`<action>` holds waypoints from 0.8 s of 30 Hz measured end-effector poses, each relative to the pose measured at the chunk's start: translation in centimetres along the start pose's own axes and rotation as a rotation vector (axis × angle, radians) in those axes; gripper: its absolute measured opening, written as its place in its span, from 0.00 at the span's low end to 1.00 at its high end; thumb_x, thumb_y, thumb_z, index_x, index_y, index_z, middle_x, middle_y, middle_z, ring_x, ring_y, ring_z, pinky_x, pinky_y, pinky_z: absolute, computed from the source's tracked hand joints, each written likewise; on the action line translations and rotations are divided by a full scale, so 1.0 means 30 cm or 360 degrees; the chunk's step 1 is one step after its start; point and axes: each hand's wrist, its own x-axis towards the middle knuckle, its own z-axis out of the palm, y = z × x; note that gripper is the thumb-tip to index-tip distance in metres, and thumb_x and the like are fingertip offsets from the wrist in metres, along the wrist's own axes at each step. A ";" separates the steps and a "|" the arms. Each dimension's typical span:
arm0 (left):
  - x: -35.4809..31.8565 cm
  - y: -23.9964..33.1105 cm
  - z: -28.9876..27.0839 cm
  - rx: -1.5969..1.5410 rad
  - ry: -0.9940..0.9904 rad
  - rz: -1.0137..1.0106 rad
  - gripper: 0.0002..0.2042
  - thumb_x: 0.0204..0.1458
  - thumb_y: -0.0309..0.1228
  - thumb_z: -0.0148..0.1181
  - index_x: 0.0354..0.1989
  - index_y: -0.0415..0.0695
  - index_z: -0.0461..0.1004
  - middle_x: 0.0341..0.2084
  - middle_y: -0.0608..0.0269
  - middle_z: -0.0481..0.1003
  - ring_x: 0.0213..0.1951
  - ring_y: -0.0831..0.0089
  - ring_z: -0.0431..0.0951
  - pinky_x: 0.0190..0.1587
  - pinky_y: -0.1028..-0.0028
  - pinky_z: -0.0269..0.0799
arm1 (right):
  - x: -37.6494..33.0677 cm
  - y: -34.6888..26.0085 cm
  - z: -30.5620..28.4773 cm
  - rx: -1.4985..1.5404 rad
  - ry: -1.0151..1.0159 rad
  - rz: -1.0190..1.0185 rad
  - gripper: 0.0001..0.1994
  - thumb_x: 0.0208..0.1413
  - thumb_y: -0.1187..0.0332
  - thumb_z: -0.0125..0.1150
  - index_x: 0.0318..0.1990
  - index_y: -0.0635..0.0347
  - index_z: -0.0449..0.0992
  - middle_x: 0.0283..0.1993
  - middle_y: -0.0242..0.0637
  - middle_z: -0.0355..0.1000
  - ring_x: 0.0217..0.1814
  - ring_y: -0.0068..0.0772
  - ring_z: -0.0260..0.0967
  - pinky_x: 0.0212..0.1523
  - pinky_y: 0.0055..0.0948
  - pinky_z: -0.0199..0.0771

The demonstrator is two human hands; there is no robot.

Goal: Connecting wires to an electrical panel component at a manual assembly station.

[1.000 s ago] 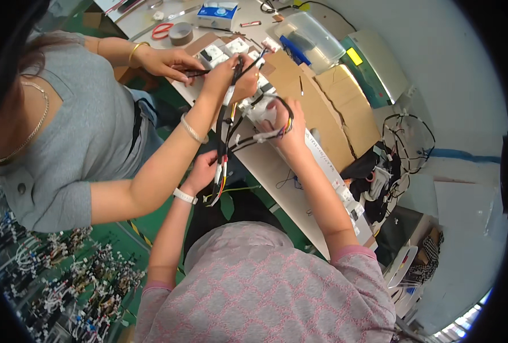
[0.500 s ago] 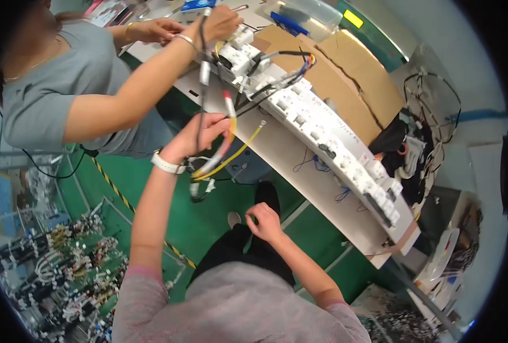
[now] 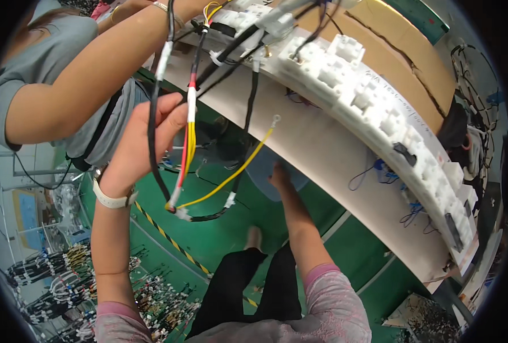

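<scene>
My left hand (image 3: pixel 145 143) raised, fingers loosely curled; right hand (image 3: pixel 279 174) lowered, arm stretched downward.

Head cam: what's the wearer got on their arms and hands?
Both hands are bare, no gloves. The left hand has a white band, like a watch strap, around its wrist. Both arms wear short pink-grey mottled knit sleeves ending above the elbow, forearms bare. No rings or markings visible on the right hand.

The person wears a pink-grey mottled top (image 3: pixel 317 308) with short sleeves, black trousers (image 3: pixel 248 291), and a white wristband (image 3: pixel 112 199) just above the top's left sleeve (image 3: pixel 112 323).
</scene>
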 end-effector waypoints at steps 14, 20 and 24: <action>0.079 -0.184 0.034 -0.0937 -0.0668 0.0061 0.12 0.64 0.36 0.52 0.34 0.39 0.72 0.21 0.73 0.68 0.21 0.89 0.63 0.22 0.85 0.59 | -0.807 -0.102 0.102 0.0502 0.0286 0.1032 0.53 0.37 0.50 0.76 0.66 0.61 0.46 0.55 0.58 0.69 0.54 0.58 0.70 0.55 0.46 0.71; 0.091 -0.129 0.141 -0.1035 -0.0622 0.0011 0.16 0.65 0.41 0.49 0.28 0.45 0.68 0.15 0.74 0.63 0.16 0.87 0.59 0.21 0.85 0.57 | -1.107 -0.270 0.420 0.0849 0.0301 0.1412 0.55 0.37 0.50 0.75 0.67 0.60 0.43 0.53 0.64 0.69 0.55 0.64 0.69 0.58 0.47 0.69; 0.055 -0.115 0.180 -0.1198 -0.0670 0.0164 0.17 0.67 0.41 0.45 0.26 0.46 0.64 0.15 0.75 0.58 0.17 0.84 0.54 0.25 0.80 0.59 | -1.268 -0.399 0.616 0.1008 0.0232 0.1656 0.64 0.38 0.49 0.75 0.71 0.60 0.27 0.57 0.67 0.65 0.57 0.64 0.67 0.60 0.45 0.67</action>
